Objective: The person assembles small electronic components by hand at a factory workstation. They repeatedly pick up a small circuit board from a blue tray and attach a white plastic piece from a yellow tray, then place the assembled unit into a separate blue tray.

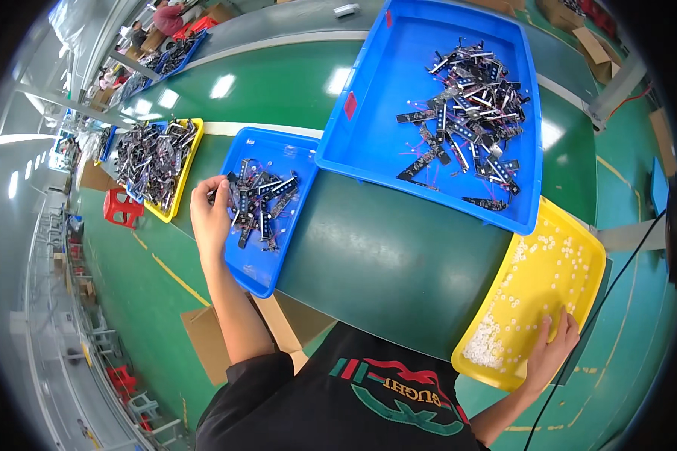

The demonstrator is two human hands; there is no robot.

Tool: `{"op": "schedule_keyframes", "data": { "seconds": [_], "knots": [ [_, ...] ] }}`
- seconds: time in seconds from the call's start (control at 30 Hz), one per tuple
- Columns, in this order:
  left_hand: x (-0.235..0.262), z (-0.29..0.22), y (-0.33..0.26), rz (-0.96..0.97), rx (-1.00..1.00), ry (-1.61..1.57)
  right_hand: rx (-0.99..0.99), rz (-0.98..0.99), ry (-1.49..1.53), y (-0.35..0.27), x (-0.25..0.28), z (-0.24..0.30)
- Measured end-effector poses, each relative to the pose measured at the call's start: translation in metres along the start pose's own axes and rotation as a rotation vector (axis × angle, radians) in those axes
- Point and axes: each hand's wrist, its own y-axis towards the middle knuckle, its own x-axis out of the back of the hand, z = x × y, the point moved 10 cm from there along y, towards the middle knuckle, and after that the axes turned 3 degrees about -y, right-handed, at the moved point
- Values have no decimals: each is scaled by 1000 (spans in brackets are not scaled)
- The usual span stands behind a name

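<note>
My left hand [211, 214] is at the left edge of a small blue tray [240, 264], its fingers pinched round a small dark circuit board [213, 197], partly hidden by the fingers. Beside it in that tray lies a loose heap of black circuit boards [264, 200] with thin wires and a few white bits. Over on the right, my right hand [555, 352] reaches into a yellow tray [535, 289]. Its thumb and fingertips are apart, touching or just above the tray floor. Small white plastic pieces [486, 344] are heaped at the near left corner and scattered farther up.
A large blue bin [380, 98] with more wired boards [478, 113] stands at the far side of the green table [384, 263]. Another yellow tray [190, 169] full of boards is at far left. An open cardboard box [207, 342] sits below my left arm. A black cable [617, 282] hangs at right.
</note>
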Motion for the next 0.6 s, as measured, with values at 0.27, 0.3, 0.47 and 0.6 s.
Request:
{"op": "schedule_keyframes", "data": {
  "seconds": [0.27, 0.3, 0.47, 0.6],
  "knots": [
    [-58, -42, 16, 176, -268, 253, 97, 28, 157, 1, -7, 12],
    [-62, -47, 11, 168, -224, 456, 79, 12, 176, 0, -7, 10],
    [-109, -143, -17, 225, -504, 256, 17, -6, 223, 2, -2, 19],
    [-197, -197, -49, 571, -598, 46, 72, 3, 231, 4, -2, 23]
  ]
}}
